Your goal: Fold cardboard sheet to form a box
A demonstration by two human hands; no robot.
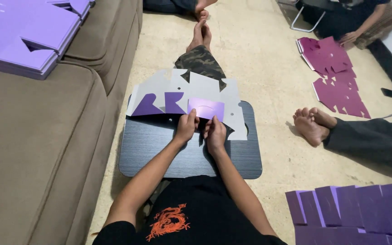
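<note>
Over the far edge of the dark lap counter (159, 159), seen from the head camera, lies the flat die-cut card sheet (182, 93), grey with purple flaps. Left hand (185, 129) and right hand (215, 135) both pinch its near purple flap (206, 109), fingers closed tight. Looks light and thin, stiff but creasable, best gripped along flap edges by the folds.

- We see a black short-sleeved shirt (191, 213) with an orange dragon print (168, 222) on its front.
- We see camouflage trousers (200, 61) in green, brown and black, ending above bare feet (200, 34).
- Our left hand (186, 128) and right hand (215, 136) are bare, as are both forearms; no rings or watch show.
</note>
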